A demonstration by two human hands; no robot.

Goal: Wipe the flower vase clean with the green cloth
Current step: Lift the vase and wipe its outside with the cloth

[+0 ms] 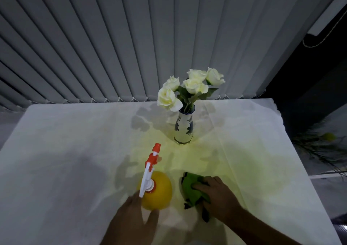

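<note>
A white vase with dark blue leaf patterns (pixel 183 127) stands upright near the far middle of the table and holds several white roses (pixel 189 88). The green cloth (pixel 191 190) lies crumpled on the table near the front. My right hand (pixel 217 197) lies on top of the cloth, fingers curled over it. My left hand (pixel 135 212) touches the near side of a yellow spray bottle (pixel 159 190) with a white and orange trigger head; its fingers are apart and not wrapped around the bottle.
The table (pixel 65 150) is covered with a pale cloth. Grey vertical blinds (pixel 112 47) hang behind its far edge. To the right of the table, dark greenery with a yellow flower (pixel 326 141) lies lower down.
</note>
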